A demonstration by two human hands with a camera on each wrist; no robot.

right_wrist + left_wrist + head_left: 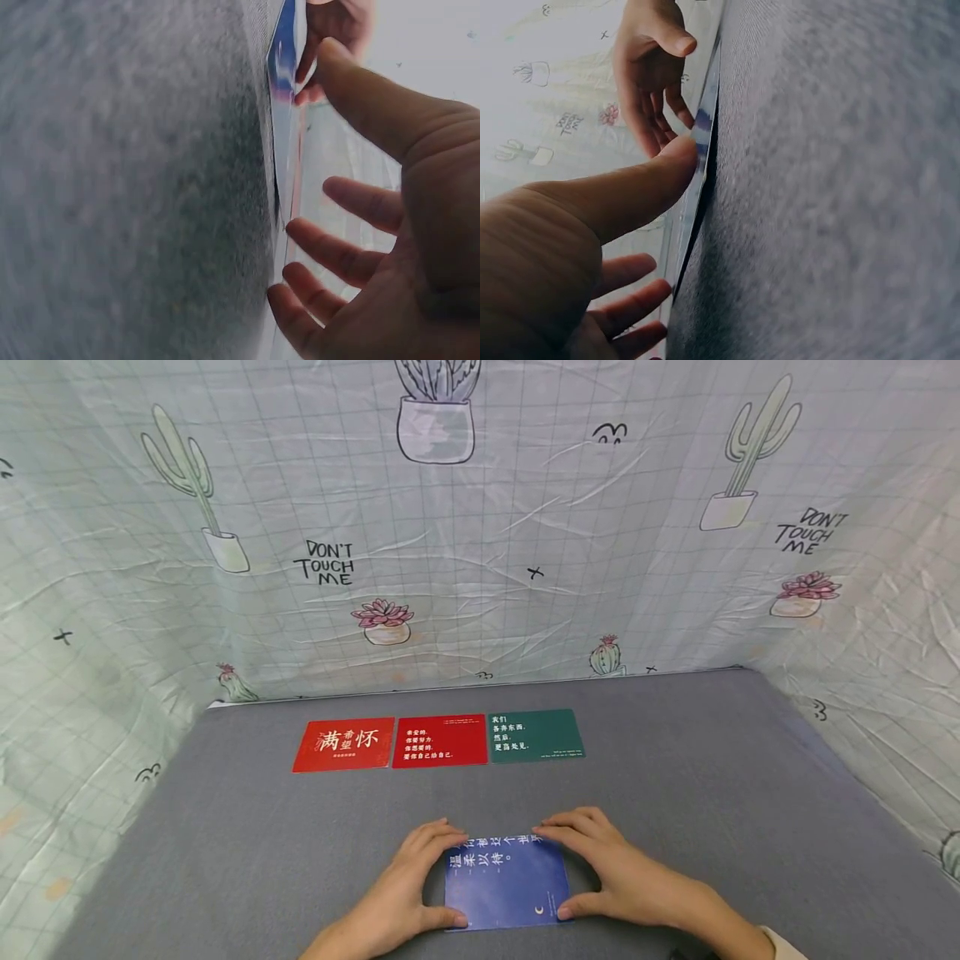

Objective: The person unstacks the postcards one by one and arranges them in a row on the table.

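A blue postcard with white characters and a small moon lies low over the grey cloth near the front. At its left side is my left hand, thumb on the near corner and fingers by the far corner. My right hand mirrors it at the right side, thumb at the near corner, index finger along the far edge. In the left wrist view the left thumb rests on the card's face, with a dark gap beneath the card's edge. Spread fingers show in the right wrist view.
Farther back lie an orange-red card, a red card and a green card, side by side in a row. A grey cloth covers the table. Cactus-print curtains enclose its back and sides.
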